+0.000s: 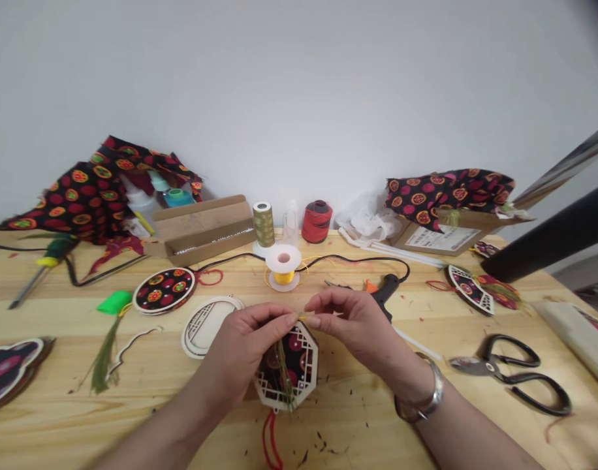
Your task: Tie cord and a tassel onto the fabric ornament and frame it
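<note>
My left hand [252, 343] and my right hand [345, 326] meet above an octagonal ornament [306, 375] with a pale lattice frame and dark patterned fabric. A short bit of yellow cord [303, 318] shows between the fingertips, and both hands pinch it. Green tassel threads [283, 375] hang down over the ornament's face from under my left fingers. A red cord loop [272, 440] comes off the ornament's near end. Just behind the hands stands a white spool [284, 256] of yellow cord. My left hand partly covers a round pale wooden frame [194, 333].
Black-handled scissors [514, 375] lie at the right. A glue gun [384, 294] rests behind my right hand, its black cable running across the table. Further left are an oval ornament [164, 290], a green tassel [106, 359] and a screwdriver [39, 274]. Cardboard boxes [205, 228] and thread spools [317, 222] line the wall.
</note>
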`<state>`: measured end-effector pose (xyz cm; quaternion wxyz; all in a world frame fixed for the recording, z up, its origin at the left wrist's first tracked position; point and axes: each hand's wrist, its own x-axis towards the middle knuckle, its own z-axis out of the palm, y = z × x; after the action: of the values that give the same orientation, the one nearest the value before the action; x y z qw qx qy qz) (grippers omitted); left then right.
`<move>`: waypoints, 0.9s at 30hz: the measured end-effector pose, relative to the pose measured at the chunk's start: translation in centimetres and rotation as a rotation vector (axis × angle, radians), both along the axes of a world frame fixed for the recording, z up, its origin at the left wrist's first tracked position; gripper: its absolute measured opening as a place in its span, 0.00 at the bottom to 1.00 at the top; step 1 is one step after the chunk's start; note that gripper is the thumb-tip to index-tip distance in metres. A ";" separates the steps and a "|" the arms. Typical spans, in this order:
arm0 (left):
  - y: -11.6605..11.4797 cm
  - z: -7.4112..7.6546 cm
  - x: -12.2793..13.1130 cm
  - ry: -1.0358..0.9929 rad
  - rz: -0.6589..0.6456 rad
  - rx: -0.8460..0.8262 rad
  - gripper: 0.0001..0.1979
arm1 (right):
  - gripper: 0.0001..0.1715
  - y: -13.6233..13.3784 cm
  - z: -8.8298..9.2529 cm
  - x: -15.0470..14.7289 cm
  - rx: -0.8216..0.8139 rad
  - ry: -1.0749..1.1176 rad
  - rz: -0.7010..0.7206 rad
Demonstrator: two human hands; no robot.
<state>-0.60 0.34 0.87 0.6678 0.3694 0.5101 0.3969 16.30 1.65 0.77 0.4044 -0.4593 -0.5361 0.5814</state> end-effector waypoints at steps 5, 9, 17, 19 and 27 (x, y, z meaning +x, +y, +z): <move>0.1 0.1 -0.1 -0.099 -0.007 -0.087 0.06 | 0.06 0.2 -0.1 -0.1 0.107 0.024 -0.021; 0.0 0.0 -0.3 -0.159 -0.055 -0.132 0.06 | 0.03 0.0 0.1 -0.2 0.219 -0.006 -0.005; -0.1 0.3 -0.3 -0.171 -0.087 -0.135 0.06 | 0.02 -0.1 0.2 -0.2 0.307 -0.038 -0.022; -0.1 0.3 -0.2 -0.177 -0.083 -0.144 0.06 | 0.02 -0.1 0.1 -0.2 0.328 -0.043 -0.033; -0.2 0.4 -0.2 -0.187 -0.088 -0.153 0.06 | 0.04 -0.3 -0.2 -0.3 0.416 -0.084 -0.075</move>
<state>-0.79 0.18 1.26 0.7552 0.3009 0.4578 0.3600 16.01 1.37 0.54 0.4891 -0.4092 -0.6435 0.4233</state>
